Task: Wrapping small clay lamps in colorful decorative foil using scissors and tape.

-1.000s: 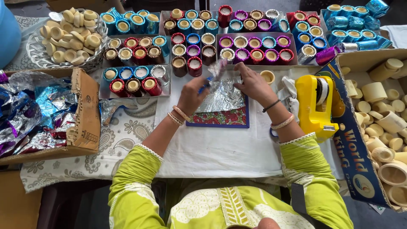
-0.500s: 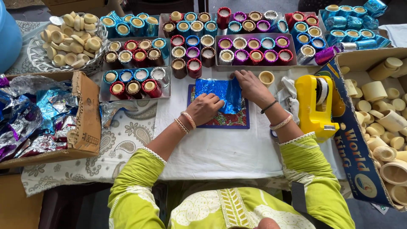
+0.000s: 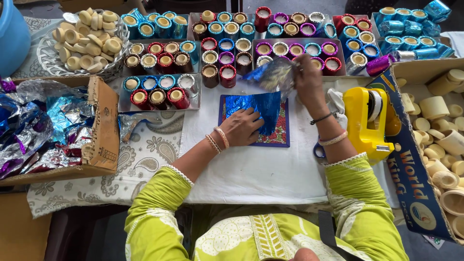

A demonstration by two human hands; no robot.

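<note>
A sheet of shiny blue foil point(image 3: 256, 108) lies on a small patterned mat point(image 3: 282, 133) on the white cloth. My left hand point(image 3: 241, 126) presses flat on the foil's near left part. Just above the mat, my right hand point(image 3: 309, 82) is raised and pinches a lifted piece of blue foil point(image 3: 275, 75), which is blurred. Both sleeves are lime green, with bangles at each wrist.
Trays of foil-wrapped cups point(image 3: 241, 43) fill the back. A dish of bare cream cups point(image 3: 89, 41) sits back left, a cardboard box of crumpled foil point(image 3: 53, 128) left, a yellow tape dispenser point(image 3: 369, 121) right, beside a box of bare cups point(image 3: 444, 140). Scissors' blue handle point(image 3: 319, 151) peeks under my right wrist.
A second ago both hands held foil up; they then laid it flat on the mat. Now my right hand has lifted a foil piece up and back while my left stays pressing.
</note>
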